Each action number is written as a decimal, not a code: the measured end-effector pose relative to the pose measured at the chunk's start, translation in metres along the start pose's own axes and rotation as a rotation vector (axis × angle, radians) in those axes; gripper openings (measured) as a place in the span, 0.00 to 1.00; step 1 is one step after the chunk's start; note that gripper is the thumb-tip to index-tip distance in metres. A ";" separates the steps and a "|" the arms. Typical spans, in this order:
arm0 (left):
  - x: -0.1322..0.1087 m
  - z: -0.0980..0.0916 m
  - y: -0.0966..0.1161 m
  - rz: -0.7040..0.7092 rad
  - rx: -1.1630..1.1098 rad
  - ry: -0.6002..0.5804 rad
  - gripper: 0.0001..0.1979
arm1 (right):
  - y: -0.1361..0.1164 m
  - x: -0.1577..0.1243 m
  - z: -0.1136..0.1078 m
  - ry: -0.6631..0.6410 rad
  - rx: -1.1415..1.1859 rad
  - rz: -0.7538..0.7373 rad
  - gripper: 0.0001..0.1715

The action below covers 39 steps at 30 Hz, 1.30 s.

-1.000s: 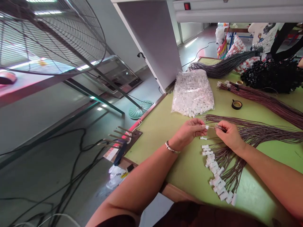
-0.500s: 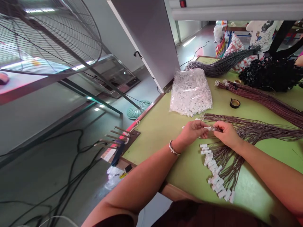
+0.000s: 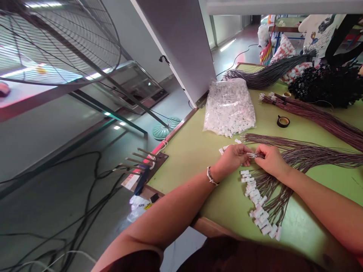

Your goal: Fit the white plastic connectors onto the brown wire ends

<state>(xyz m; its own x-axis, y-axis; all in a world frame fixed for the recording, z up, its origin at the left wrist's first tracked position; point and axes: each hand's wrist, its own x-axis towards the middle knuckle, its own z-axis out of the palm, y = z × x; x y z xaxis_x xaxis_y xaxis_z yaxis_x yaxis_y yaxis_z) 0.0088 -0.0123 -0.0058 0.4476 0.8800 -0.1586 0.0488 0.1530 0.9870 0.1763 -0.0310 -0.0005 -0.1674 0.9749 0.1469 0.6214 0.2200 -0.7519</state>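
My left hand (image 3: pixel 233 160) and my right hand (image 3: pixel 269 160) meet over the green table (image 3: pixel 190 151), fingers pinched together. Between them is the metal-tipped end of a thin brown wire (image 3: pixel 254 155); my left fingers close on a small white connector, mostly hidden. Below the hands lies a curved row of white connectors fitted on brown wires (image 3: pixel 259 206). A loose bundle of brown wires (image 3: pixel 312 153) runs off to the right. A few loose white connectors (image 3: pixel 227 148) lie just beyond my left hand.
A clear bag of white connectors (image 3: pixel 229 107) lies further back. A black tape roll (image 3: pixel 283 121), more brown wire bundles (image 3: pixel 317 115), a grey wire bundle (image 3: pixel 266 73) and a black heap (image 3: pixel 326 87) fill the far side. A large fan (image 3: pixel 56 41) stands left.
My hands have drawn closer together, the wire end and connector now meeting between the fingers. The view has tilted slightly.
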 end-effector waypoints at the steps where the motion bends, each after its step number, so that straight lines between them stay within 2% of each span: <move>1: 0.000 0.001 0.000 0.001 0.011 0.007 0.05 | 0.001 0.000 0.001 -0.004 -0.008 -0.004 0.05; 7: -0.002 0.000 0.002 0.010 0.005 0.023 0.06 | 0.003 0.001 -0.002 -0.017 0.037 0.027 0.04; 12: -0.002 -0.004 0.003 -0.007 -0.035 -0.012 0.10 | 0.003 0.002 -0.004 -0.038 0.069 0.061 0.06; 19: -0.001 -0.004 0.002 -0.011 -0.027 -0.058 0.10 | 0.003 -0.001 -0.001 -0.056 0.097 0.043 0.06; 26: 0.000 0.000 0.001 -0.030 -0.021 0.010 0.07 | -0.001 0.000 -0.002 -0.045 0.080 0.023 0.08; 33: 0.002 -0.007 -0.004 -0.016 -0.009 0.007 0.10 | 0.001 0.001 -0.005 -0.065 0.168 0.062 0.09; 36: -0.003 -0.012 0.002 -0.055 0.081 -0.110 0.12 | 0.004 0.003 -0.009 -0.042 0.274 0.076 0.11; 39: -0.011 -0.013 0.013 -0.029 0.302 -0.377 0.11 | 0.006 0.006 -0.012 -0.023 0.457 0.174 0.13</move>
<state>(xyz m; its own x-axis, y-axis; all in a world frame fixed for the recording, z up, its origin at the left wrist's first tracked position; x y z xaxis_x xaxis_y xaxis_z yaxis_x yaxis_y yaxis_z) -0.0076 -0.0141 0.0082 0.7317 0.6447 -0.2213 0.2984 -0.0110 0.9544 0.1885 -0.0235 0.0040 -0.1111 0.9937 -0.0165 0.2432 0.0111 -0.9699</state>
